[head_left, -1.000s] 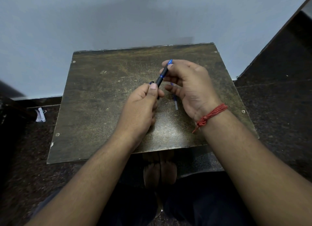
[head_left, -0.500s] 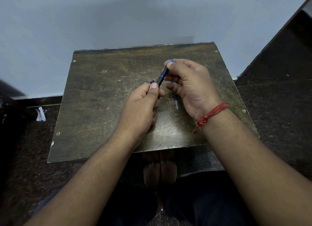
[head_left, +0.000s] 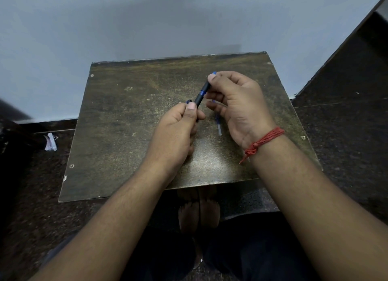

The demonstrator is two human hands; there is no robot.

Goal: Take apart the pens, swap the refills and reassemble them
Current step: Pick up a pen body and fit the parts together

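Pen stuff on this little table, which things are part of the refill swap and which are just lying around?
Part of the job:
- black and blue pen, gripped by the left hand and right hand
- clear refill lying on the table

Just lying about:
- white scrap on the floor, left of the table
- red thread on the right wrist

Both hands hold one black and blue pen (head_left: 201,95) above the table (head_left: 117,121): left hand (head_left: 178,129) low, right hand (head_left: 237,104) at its tip.
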